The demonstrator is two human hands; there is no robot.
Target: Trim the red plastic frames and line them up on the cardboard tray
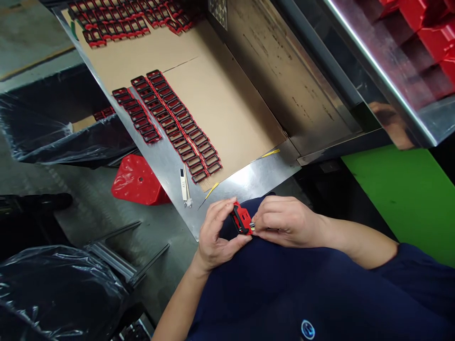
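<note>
My left hand (216, 233) is closed around the edges of a red and black plastic part (242, 219), tilted in front of my body. My right hand (286, 221) is pinched on a small tool with a metal tip (252, 225). Its tip meets the right side of the part; my fingers hide most of the tool, so its kind does not show. Just beyond my left hand, a slim pointed tool with a yellow handle (212, 190) lies at the cardboard's edge. Near it rests a cream-coloured narrow tool (184, 185) with dark markings.
Rows of red and black frames (177, 123) lie on the cardboard (227, 109) covering the metal table (249, 179). More frames (117, 21) sit at the far end. Another yellow-handled tool (270, 153) lies right. A red stool (138, 181) and a plastic-lined bin (53, 113) stand left.
</note>
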